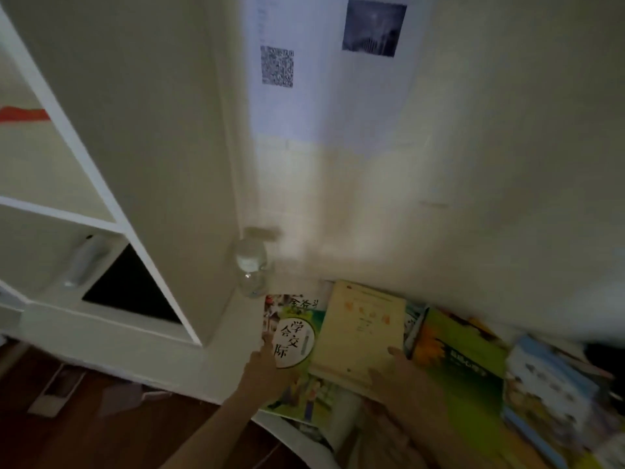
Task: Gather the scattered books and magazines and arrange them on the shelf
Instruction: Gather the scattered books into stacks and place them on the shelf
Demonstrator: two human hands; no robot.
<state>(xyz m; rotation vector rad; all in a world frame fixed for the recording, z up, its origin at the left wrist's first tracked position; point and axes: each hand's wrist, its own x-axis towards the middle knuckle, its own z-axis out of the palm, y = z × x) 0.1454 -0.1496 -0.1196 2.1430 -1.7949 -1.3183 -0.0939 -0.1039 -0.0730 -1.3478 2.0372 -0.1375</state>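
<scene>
Several books lie spread on a white table point(304, 438) at the lower right. A pale yellow book point(358, 330) lies on top, with my right hand point(395, 374) gripping its near edge. To its left lies a green book with a white circle and Chinese characters point(294, 340); my left hand point(267, 363) rests on its left edge with fingers spread. Right of them are a green and orange book point(456, 357) and a blue and white book point(548, 384). The white shelf unit point(111, 211) stands at the left, its compartments open.
A clear plastic water bottle point(252, 265) stands on a ledge between the shelf and the books. A black panel point(132, 289) and a grey cylindrical object point(84, 258) sit in the lower shelf compartment. Papers with a QR code point(277, 66) hang on the wall. Dark wooden floor point(101, 434) lies below.
</scene>
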